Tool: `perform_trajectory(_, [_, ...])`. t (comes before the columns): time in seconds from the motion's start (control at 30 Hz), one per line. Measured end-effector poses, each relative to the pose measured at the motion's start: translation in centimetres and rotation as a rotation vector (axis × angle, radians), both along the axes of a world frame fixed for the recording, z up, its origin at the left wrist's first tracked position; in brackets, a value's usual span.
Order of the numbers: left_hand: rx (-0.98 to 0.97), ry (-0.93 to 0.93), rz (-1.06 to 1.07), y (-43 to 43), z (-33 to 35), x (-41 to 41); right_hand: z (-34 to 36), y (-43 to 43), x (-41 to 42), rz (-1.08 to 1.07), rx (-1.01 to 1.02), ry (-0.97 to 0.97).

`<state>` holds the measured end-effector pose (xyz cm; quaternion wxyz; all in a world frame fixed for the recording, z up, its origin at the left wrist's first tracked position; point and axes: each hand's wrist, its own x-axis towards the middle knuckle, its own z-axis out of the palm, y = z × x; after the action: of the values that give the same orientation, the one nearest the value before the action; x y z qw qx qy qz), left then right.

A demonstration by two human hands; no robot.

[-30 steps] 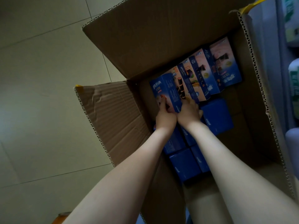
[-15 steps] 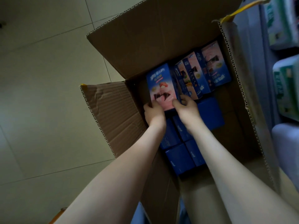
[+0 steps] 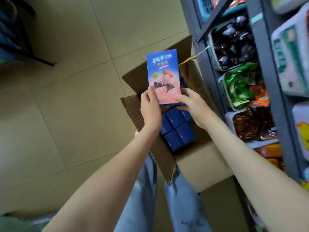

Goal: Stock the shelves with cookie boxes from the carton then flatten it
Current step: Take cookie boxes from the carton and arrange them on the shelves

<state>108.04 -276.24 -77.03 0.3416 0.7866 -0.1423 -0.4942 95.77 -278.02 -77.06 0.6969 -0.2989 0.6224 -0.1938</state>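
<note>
1. left hand (image 3: 150,109) and right hand (image 3: 192,106) grasp the lower end of 1 upright cookie box (image 3: 163,76).
2. it is above the open carton (image 3: 200,164), left of the shelves (image 3: 208,76).
3. more blue boxes (image 3: 177,131) stand packed in the carton.
</note>
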Motion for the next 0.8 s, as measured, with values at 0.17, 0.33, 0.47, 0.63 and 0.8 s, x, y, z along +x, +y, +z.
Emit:
perform_trajectory(0.17, [-0.203,0.009,-0.26,-0.8,13.9,-2.8,13.7,-0.1,-3.1,-0.208,-0.142,-0.011])
perform_trajectory(0.33, [-0.4,0.031,-0.475,-1.1,24.6,-6.1,25.2,1.7,-6.7,-0.387,-0.275,0.028])
perform_trajectory(0.47, [-0.534,0.044,-0.671,-1.5,31.2,-8.7,32.6,3.6,-8.9,-0.546,-0.343,0.102])
perform_trajectory(0.63, [-0.733,0.095,-0.882,-1.3,38.9,-11.4,41.4,6.4,-11.5,-0.652,-0.508,0.161])
perform_trajectory(0.8, [-0.919,0.19,-0.988,-0.2,46.4,-14.0,48.9,9.7,-13.5,-0.763,-0.722,0.195])
